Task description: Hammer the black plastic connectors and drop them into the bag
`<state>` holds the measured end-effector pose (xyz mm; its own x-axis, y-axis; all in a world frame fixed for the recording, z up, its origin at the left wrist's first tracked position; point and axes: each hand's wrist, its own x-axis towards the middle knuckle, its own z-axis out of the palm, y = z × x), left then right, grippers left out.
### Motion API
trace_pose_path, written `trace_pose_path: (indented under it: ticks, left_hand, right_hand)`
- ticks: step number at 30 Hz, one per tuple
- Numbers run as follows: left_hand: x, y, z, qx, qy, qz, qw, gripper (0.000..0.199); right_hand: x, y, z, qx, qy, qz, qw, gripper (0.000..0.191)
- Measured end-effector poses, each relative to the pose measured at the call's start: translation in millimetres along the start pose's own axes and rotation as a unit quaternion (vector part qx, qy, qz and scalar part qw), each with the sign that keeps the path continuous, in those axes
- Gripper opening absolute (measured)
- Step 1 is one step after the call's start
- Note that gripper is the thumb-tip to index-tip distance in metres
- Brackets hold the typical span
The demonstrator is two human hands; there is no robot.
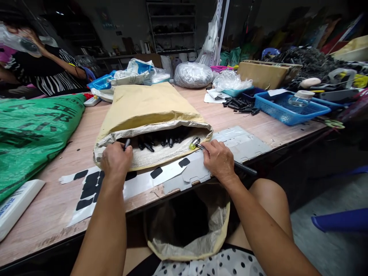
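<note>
A yellow woven sack [155, 99] lies on the table with its mouth facing me, and several black rod-like pieces [171, 142] show inside. My left hand [117, 159] is closed at the left of the mouth, a short black piece [127, 143] between thumb and fingers. At the right of the mouth, my right hand [220, 159] grips a tool with a metal shaft and a black handle [245, 168]. A clear and yellow-green tip [194, 143] is at the shaft's end. A second sack [188, 255] hangs open below the table edge, its inside dark.
White sheets with black stickers [92, 180] lie before the sack. A green bag [37, 134] is at left, a blue basket [291, 115] and loose black pieces [241, 105] at right. A person [48, 65] sits at the back left.
</note>
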<state>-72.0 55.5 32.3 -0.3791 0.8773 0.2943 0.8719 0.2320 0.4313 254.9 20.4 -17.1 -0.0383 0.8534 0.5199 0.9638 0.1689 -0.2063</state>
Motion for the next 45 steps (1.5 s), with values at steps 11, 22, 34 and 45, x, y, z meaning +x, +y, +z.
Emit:
trace_pose_path:
  ticks: [11, 22, 34, 45]
  left_hand:
    - [-85, 44, 21.0, -0.167, -0.186, 0.269, 0.930, 0.020]
    - [-85, 39, 27.8, -0.215, -0.206, 0.234, 0.926, 0.018]
    - [-82, 40, 30.4, -0.210, -0.209, 0.227, 0.928, 0.012]
    - [-84, 40, 31.2, -0.234, -0.220, 0.199, 0.926, 0.017]
  right_hand:
    - [-1, 0, 0, -0.013, 0.005, -0.002, 1.000, 0.028]
    - [1, -4, -15, 0.095, 0.009, -0.005, 0.995, 0.032]
    - [-28, -55, -42, 0.280, -0.066, -0.133, 0.949, 0.039]
    - [-31, -43, -45, 0.227, -0.053, -0.107, 0.966, 0.041]
